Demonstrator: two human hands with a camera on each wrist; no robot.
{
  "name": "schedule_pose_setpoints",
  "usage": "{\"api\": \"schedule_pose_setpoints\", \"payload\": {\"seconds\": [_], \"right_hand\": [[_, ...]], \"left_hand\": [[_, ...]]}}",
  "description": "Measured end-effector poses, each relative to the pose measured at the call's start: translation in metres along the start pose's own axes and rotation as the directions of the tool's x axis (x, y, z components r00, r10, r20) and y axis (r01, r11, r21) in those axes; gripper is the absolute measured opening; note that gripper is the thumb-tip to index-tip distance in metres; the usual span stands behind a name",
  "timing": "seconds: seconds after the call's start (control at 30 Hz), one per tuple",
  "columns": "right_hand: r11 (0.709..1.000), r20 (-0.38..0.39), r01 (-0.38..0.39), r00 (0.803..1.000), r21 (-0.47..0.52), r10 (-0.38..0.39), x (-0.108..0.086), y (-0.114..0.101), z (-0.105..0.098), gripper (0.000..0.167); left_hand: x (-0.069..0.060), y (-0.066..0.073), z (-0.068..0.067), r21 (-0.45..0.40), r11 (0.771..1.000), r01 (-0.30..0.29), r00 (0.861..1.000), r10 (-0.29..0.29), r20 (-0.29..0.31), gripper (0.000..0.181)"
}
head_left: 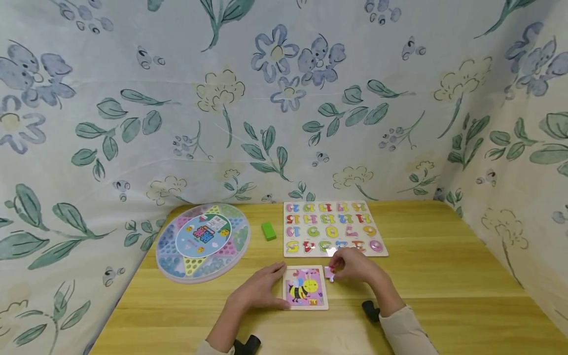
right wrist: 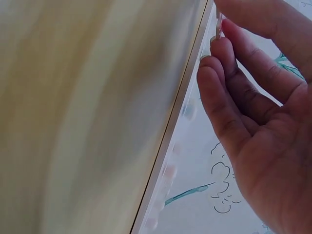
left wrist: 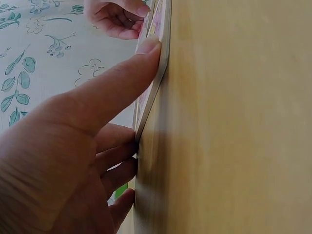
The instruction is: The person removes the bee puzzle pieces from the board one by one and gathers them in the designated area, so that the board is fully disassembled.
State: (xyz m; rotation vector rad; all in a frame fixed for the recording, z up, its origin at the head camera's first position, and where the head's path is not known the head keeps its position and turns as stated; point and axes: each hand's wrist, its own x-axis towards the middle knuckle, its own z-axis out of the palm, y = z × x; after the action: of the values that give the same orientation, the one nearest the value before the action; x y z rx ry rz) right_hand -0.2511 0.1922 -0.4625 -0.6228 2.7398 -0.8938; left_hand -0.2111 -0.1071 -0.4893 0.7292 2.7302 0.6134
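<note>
A small square jigsaw puzzle with a bee picture lies in its pale wooden frame on the table. My left hand holds the frame by its left side, thumb at the near corner and index finger at the far corner. In the left wrist view, the thumb rests on the frame's edge. Just right of the frame, my right hand pinches a pink jigsaw piece between thumb and fingers. From the right wrist, only the thin edge of that piece shows.
Behind the puzzle lies a number board with colourful numerals. A green block sits left of it. Farther left is a round board game in clear wrapping. Floral cloth hangs behind the wooden table.
</note>
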Motion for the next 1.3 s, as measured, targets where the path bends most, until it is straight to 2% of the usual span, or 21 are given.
{"api": "schedule_pose_setpoints", "payload": {"seconds": [0.2,0.4,0.67,1.07,1.3], "right_hand": [[0.998,0.004,-0.058,0.998,0.002,0.058,-0.0002,0.0052,-0.0001,0.022],[0.997,0.013,-0.071,0.997,-0.002,0.071,0.0009,0.0079,0.0008,0.02],[0.998,0.02,-0.067,0.998,-0.009,0.068,0.0013,0.0093,0.0027,0.018],[0.995,0.019,-0.102,0.995,-0.012,0.102,-0.0003,0.0068,0.0039,0.018],[0.997,0.002,-0.069,0.998,-0.032,0.069,-0.0006,0.0038,0.0029,0.019]], "left_hand": [[0.0006,-0.0003,0.0003,0.0,1.0,0.003,1.0,-0.003,0.01,0.103],[0.0004,-0.0011,-0.0004,-0.003,1.0,0.003,1.0,-0.003,0.011,0.103],[0.0005,-0.0026,0.0014,-0.008,1.0,0.003,1.0,-0.003,0.009,0.103],[0.0005,-0.0004,0.0005,-0.001,1.0,0.004,1.0,-0.004,0.022,0.102],[0.0001,-0.0006,-0.0001,0.003,1.0,0.004,1.0,-0.004,0.02,0.103]]}}
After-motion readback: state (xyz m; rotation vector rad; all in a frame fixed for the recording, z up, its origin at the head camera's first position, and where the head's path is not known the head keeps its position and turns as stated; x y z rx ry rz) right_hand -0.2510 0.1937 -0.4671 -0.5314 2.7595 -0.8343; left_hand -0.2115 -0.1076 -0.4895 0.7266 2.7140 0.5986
